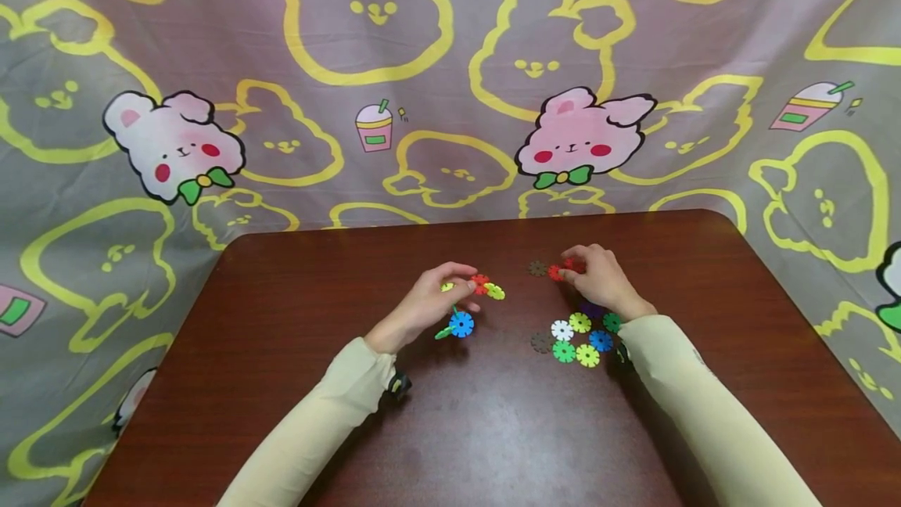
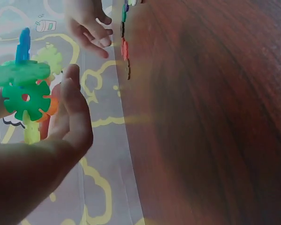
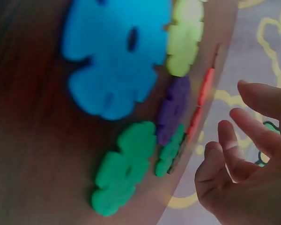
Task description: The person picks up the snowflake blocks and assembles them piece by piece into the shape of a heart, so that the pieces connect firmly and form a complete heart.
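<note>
Pale sleeves [image 1: 704, 397] come in closest of all, one on either side of the white disc [image 1: 558, 325] that lies on the reddish-brown table [image 1: 507, 429]. To the left of that white disc, the left hand [image 1: 436, 292] has its grip curled about a joined cluster [image 2: 36, 91] of notched discs, lifted off the table, with blue, green, red and yellow pieces showing; which piece the fingertips pinch I cannot tell. Beyond the white disc and to its right hovers the right hand [image 1: 598, 276], its grip parted, fingers loosely bent and holding nothing, above two red discs [image 1: 554, 273] lying flat on the far side of the white disc. Just left of the red pair is a brown disc [image 1: 537, 268]. Close around the white disc lie a dark disc [image 1: 541, 343] to its left, a green disc [image 1: 564, 354] on its near side, a yellow-green disc [image 1: 580, 322] to its right and, farther right, a blue disc [image 1: 601, 341]. Well behind the white disc hangs a patterned cloth [image 1: 436, 37].
</note>
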Available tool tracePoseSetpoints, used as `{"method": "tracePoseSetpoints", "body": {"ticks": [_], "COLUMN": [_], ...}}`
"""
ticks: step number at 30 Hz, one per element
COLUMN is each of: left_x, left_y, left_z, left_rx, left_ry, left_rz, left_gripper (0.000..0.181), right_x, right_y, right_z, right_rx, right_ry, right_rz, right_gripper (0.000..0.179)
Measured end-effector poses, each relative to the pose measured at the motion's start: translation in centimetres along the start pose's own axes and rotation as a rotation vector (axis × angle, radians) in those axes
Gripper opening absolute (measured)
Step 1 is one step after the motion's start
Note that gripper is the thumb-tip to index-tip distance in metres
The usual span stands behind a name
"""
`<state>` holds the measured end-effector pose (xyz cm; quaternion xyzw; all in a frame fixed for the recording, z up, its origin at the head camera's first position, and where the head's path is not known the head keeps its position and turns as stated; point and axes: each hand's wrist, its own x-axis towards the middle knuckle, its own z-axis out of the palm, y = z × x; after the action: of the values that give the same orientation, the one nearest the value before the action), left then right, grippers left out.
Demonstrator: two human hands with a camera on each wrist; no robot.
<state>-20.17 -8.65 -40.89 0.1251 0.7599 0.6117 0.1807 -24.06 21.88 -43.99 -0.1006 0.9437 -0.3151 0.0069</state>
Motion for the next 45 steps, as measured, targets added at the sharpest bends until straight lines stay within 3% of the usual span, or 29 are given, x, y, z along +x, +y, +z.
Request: {"method": "tracePoseSetpoints", "body": {"ticks": [8, 12, 29, 33, 37, 41, 45], "left_x": [0.2, 0.2, 0.1, 0.1, 0.2, 0.2, 0.2], "left_y": [0.0, 0.0, -0.1, -0.1, -0.1, 0.1, 0.3], "left_z": [0.2, 0.2, 0.3, 0.3, 0.3, 0.3, 0.3], "left_rx": [0.039, 0.054, 0.046, 0.056, 0.056, 0.030, 0.009], "left_ry": [0.021, 0.021, 0.018, 0.027, 0.075, 0.114, 0.126], "left_rz": [-0.012, -0.006, -0.019, 0.022, 0.061, 0.067, 0.054], "left_gripper": [0.034, 0.035, 0.035, 0.035, 0.033, 0.033, 0.034], "right_x": [0.4, 0.4, 0.5, 0.2, -0.1, -0.3, -0.5], "right_y": [-0.1, -0.3, -0.9, -1.0, -1.1, -1.5, -2.3], "right_z": [0.8, 0.9, 0.6, 0.7, 0.9, 1.2, 1.2], "right_rx": [-0.140, -0.163, -0.119, -0.064, 0.076, 0.219, 0.283], "right_ry": [-0.039, -0.062, -0.135, -0.122, -0.102, -0.107, -0.115], "right_rz": [-0.041, -0.022, 0.073, 0.072, 0.039, 0.037, 0.055], "right_gripper": [0.037, 0.035, 0.026, 0.024, 0.018, 0.019, 0.021]}}
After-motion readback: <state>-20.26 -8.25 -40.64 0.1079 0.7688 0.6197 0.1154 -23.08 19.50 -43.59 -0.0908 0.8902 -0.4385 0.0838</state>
